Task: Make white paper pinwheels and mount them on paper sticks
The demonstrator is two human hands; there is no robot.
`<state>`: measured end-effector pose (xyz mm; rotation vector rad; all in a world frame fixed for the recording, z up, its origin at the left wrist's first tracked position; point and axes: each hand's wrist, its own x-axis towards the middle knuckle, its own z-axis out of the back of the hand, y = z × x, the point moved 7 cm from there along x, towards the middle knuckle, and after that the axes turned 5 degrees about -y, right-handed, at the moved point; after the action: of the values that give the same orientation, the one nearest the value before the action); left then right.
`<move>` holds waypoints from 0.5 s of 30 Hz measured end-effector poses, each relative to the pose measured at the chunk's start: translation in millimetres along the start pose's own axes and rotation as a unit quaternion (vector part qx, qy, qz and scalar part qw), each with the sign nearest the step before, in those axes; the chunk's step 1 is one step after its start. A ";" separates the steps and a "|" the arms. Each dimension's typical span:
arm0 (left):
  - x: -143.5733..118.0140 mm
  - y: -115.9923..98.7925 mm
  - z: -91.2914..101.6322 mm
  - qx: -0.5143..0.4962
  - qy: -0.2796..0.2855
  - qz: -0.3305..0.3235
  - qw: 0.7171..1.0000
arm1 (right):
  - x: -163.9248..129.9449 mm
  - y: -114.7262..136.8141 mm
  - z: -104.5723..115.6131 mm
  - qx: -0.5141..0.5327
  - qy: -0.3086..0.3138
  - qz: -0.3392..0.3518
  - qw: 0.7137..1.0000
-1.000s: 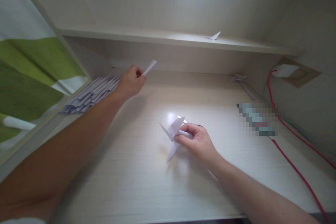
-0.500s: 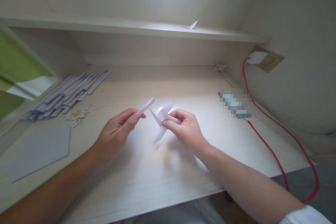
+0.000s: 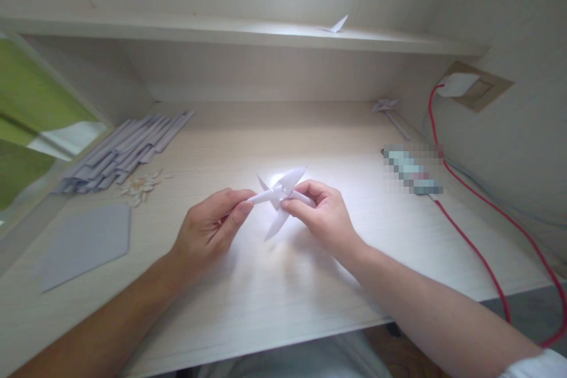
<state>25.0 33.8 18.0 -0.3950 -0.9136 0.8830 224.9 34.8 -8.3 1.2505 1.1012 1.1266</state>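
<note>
A home desk nook: wooden desk (image 3: 283, 307), shelf (image 3: 221, 29), wall socket (image 3: 478, 91).

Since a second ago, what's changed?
The left hand brought a paper strip back from the strip pile and now touches its tip to the pinwheel. The right hand holds the pinwheel as before. Pile, sheet and cable are unchanged.
</note>
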 end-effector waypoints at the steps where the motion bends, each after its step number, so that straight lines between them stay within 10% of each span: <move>1: 0.5 -1.7 -0.3 0.005 0.001 -0.008 1.000 | -0.4 0.9 0.2 0.003 0.002 0.001 1.000; 15: -6.1 0.8 -0.7 0.025 0.031 0.025 0.999 | -1.1 7.8 3.2 -0.001 -0.016 0.009 1.000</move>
<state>23.3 29.5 13.9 -0.4015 -0.8260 0.9336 227.8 33.3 -0.4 1.2746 1.0668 1.1183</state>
